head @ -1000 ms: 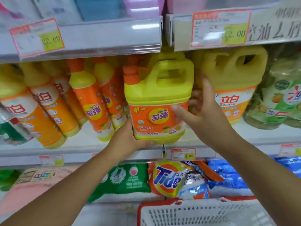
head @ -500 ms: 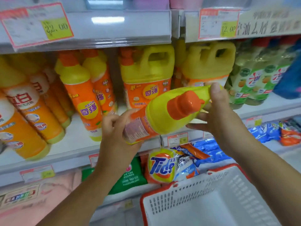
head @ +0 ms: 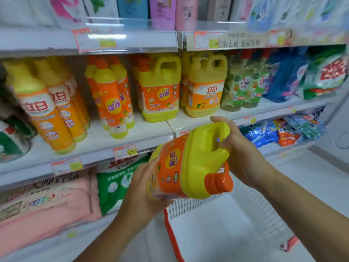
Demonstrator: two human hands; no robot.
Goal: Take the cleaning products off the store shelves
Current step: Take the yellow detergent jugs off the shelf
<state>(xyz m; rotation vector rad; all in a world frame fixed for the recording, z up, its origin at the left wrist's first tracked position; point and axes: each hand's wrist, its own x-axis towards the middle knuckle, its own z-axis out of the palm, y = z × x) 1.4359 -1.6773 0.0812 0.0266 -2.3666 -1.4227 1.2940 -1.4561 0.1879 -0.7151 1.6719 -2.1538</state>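
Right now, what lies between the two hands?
The yellow detergent jug, tipped sideways; left hand and right hand hold it, seen in head view.

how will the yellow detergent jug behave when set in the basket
The yellow detergent jug is probably heavy: left hand and right hand both carry it. Its moulded body looks stiff, and its flat sides likely stop it rolling in the white basket.

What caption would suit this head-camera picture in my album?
Left hand and right hand hold a yellow jug tipped sideways above a white basket.
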